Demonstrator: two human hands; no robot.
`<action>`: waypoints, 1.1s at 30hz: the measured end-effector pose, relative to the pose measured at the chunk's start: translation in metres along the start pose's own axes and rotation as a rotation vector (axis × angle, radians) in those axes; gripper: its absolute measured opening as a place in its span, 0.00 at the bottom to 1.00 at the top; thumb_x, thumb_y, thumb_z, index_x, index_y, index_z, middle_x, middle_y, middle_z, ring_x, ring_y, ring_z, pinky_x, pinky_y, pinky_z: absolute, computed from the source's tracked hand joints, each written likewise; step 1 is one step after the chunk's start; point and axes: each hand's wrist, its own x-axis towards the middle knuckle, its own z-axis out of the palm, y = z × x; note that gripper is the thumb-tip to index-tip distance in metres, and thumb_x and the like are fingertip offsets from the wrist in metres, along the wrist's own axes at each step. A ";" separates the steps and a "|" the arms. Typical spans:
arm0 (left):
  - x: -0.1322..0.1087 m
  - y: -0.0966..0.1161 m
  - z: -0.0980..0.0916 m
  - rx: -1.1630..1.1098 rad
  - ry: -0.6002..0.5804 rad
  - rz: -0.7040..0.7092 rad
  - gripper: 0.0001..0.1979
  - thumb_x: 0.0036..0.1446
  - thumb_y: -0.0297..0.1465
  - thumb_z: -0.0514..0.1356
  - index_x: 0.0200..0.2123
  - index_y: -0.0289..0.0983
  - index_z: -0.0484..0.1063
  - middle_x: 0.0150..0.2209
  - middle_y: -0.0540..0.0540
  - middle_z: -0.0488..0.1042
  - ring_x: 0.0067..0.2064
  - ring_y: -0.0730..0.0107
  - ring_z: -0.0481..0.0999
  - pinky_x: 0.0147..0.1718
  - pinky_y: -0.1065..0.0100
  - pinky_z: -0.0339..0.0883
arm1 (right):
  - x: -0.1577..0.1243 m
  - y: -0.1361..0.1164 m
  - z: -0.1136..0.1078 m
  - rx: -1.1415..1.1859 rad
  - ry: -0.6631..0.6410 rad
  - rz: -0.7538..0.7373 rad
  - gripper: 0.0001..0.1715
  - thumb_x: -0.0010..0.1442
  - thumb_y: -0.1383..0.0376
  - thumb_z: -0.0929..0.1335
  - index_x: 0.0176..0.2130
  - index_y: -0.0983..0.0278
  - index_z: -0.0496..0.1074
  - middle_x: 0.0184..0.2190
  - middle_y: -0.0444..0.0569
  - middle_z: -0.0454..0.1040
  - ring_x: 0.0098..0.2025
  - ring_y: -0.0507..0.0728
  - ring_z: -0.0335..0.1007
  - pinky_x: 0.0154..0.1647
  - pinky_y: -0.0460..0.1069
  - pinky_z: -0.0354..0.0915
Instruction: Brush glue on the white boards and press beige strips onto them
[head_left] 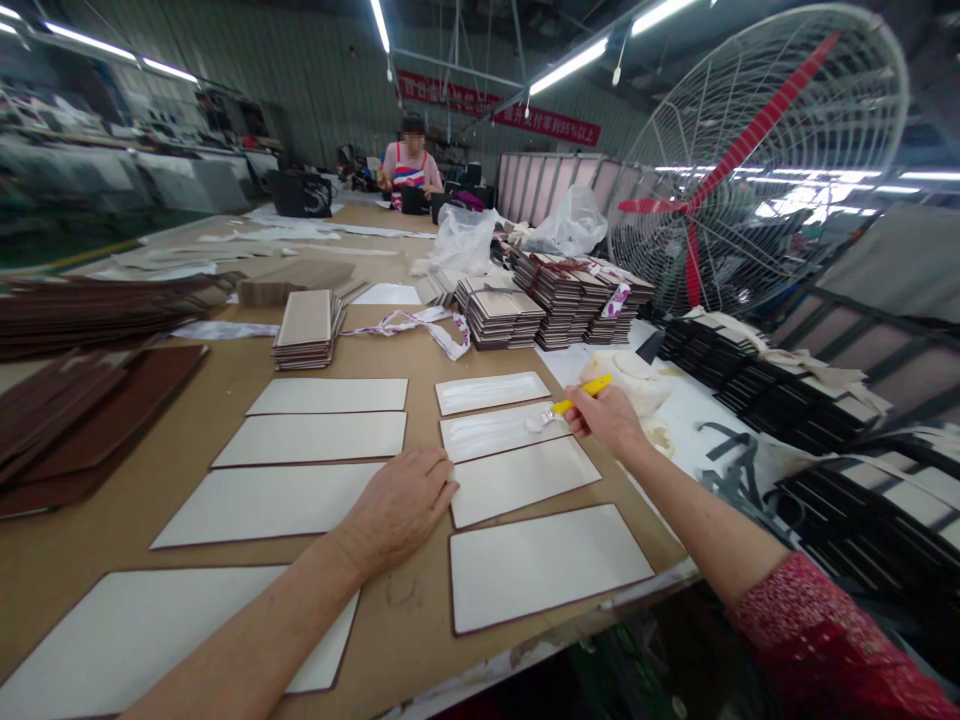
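Observation:
Two columns of white rectangular panels with dark edges lie flat on a cardboard-covered table (202,420). My right hand (609,418) is closed on a yellow-handled brush (576,396); its tip rests on the second panel of the right column (495,430), which looks wet and glossy. The farthest right panel (491,391) is glossy too. My left hand (401,505) lies flat with fingers together on the table, touching the left edge of the third right panel (521,480). A dry fourth panel (544,565) lies nearest.
A stack of panels (307,328) stands behind the left column, more stacks (555,295) at the back right. Dark brown sheets (75,400) pile up at left. A large fan (750,160) stands at right. Another person (411,165) works at the far end.

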 end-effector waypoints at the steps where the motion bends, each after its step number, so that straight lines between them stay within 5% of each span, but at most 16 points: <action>1: 0.000 0.000 0.000 -0.001 0.005 0.002 0.12 0.67 0.32 0.50 0.43 0.34 0.71 0.44 0.39 0.73 0.49 0.57 0.71 0.52 0.52 0.66 | 0.001 0.002 -0.005 -0.022 0.024 -0.002 0.20 0.60 0.59 0.67 0.24 0.69 0.74 0.21 0.53 0.77 0.17 0.53 0.71 0.16 0.44 0.69; 11: 0.003 0.000 -0.005 0.012 0.020 0.045 0.13 0.67 0.31 0.49 0.42 0.34 0.72 0.43 0.40 0.75 0.47 0.58 0.71 0.54 0.51 0.63 | 0.003 0.011 -0.032 -0.031 0.152 -0.037 0.21 0.58 0.58 0.69 0.18 0.67 0.72 0.15 0.51 0.74 0.15 0.52 0.69 0.15 0.43 0.65; 16: 0.002 -0.001 -0.001 0.061 0.018 0.057 0.14 0.67 0.30 0.48 0.43 0.35 0.73 0.46 0.40 0.75 0.50 0.57 0.71 0.56 0.48 0.59 | -0.008 0.003 -0.030 0.230 0.163 -0.030 0.13 0.60 0.59 0.67 0.32 0.67 0.74 0.20 0.47 0.76 0.18 0.51 0.70 0.18 0.43 0.68; 22: 0.008 -0.003 -0.040 0.106 0.068 -0.032 0.13 0.66 0.29 0.49 0.43 0.37 0.73 0.48 0.42 0.75 0.50 0.57 0.73 0.58 0.46 0.56 | -0.040 -0.013 -0.016 0.537 -0.117 0.071 0.09 0.60 0.63 0.66 0.38 0.67 0.72 0.24 0.47 0.76 0.18 0.49 0.69 0.19 0.42 0.69; 26: 0.000 0.013 -0.074 -0.009 -0.155 -0.009 0.13 0.66 0.31 0.49 0.36 0.39 0.73 0.36 0.46 0.75 0.41 0.61 0.75 0.46 0.55 0.67 | -0.065 -0.016 -0.002 0.610 -0.247 0.077 0.07 0.58 0.63 0.68 0.37 0.65 0.71 0.23 0.45 0.76 0.18 0.50 0.69 0.16 0.42 0.67; 29: -0.018 0.035 -0.071 -0.118 -0.227 0.054 0.13 0.66 0.31 0.49 0.44 0.40 0.73 0.45 0.45 0.75 0.46 0.61 0.74 0.48 0.58 0.68 | -0.076 -0.014 0.011 0.614 -0.310 0.068 0.08 0.57 0.62 0.69 0.36 0.65 0.70 0.22 0.45 0.76 0.18 0.50 0.69 0.16 0.42 0.68; 33: -0.038 0.057 -0.042 -0.125 -0.187 -0.002 0.16 0.66 0.33 0.50 0.54 0.39 0.68 0.58 0.43 0.68 0.55 0.55 0.70 0.54 0.51 0.65 | -0.082 -0.014 0.028 0.587 -0.383 0.070 0.10 0.58 0.60 0.69 0.36 0.64 0.70 0.22 0.44 0.76 0.18 0.50 0.69 0.16 0.43 0.67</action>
